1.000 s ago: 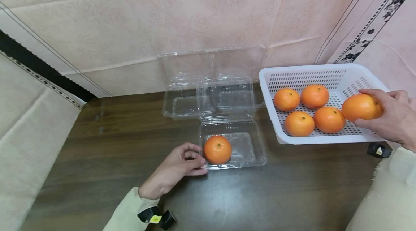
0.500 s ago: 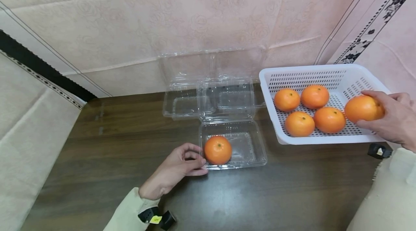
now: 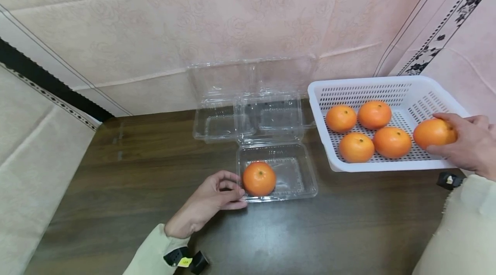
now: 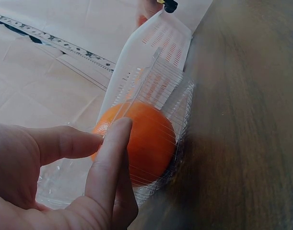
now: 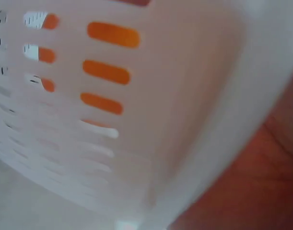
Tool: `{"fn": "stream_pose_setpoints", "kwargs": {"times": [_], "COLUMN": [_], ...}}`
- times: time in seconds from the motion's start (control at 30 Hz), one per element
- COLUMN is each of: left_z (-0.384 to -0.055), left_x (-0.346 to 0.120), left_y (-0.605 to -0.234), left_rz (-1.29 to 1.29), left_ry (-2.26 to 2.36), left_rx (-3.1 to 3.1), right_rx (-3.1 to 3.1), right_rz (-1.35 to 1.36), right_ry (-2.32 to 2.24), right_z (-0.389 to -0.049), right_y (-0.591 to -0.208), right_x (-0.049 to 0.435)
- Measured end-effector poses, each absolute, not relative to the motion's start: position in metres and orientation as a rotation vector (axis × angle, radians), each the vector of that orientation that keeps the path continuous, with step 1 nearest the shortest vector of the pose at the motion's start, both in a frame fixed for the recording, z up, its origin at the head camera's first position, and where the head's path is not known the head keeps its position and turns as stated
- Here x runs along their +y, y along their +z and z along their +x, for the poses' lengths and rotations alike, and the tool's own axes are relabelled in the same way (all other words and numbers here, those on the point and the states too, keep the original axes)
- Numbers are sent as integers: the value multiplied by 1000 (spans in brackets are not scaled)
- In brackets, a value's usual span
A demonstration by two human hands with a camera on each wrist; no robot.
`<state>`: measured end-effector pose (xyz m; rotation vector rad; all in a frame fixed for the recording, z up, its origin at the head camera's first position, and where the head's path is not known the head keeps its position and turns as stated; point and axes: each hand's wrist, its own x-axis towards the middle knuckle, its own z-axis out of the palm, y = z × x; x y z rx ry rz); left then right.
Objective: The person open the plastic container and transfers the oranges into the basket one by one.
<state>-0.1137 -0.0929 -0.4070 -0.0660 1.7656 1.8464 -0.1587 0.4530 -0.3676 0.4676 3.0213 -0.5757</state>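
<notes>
In the head view my left hand (image 3: 211, 201) pinches the near left rim of a clear plastic clamshell box (image 3: 292, 171) between thumb and fingers. One orange (image 3: 258, 179) sits in that box's left side; the left wrist view shows the same orange (image 4: 148, 143) behind the clear wall, close to my fingertips. My right hand (image 3: 470, 141) grips another orange (image 3: 435, 132) at the right end of the white basket (image 3: 391, 166), thumb on the near side and fingers over the far side. The basket's wall (image 5: 180, 86) blocks most of the right wrist view.
Several other oranges (image 3: 392, 142) lie in the basket's left and middle part. More clear containers (image 3: 217, 124) stand behind the box with raised lids against the pink cloth (image 3: 232, 16). All rest on a dark wooden table (image 3: 162, 146).
The orange in my right hand has shifted slightly right and come down a little in the basket. My left hand has stayed at the box rim.
</notes>
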Motion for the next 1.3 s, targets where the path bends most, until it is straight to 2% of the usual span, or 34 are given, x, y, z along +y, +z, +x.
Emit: {"fn": "stream_pose_setpoints", "kwargs": {"times": [1.3], "left_z": [-115], "left_x": [-92], "left_y": [-408], "left_rz": [-42], "left_ry": [1849], "left_rx": [1760], "right_rx": [2923], "right_rz": [520], "right_ry": [-408], "right_z": [-174], "right_y": [-374], "right_x": [447]}}
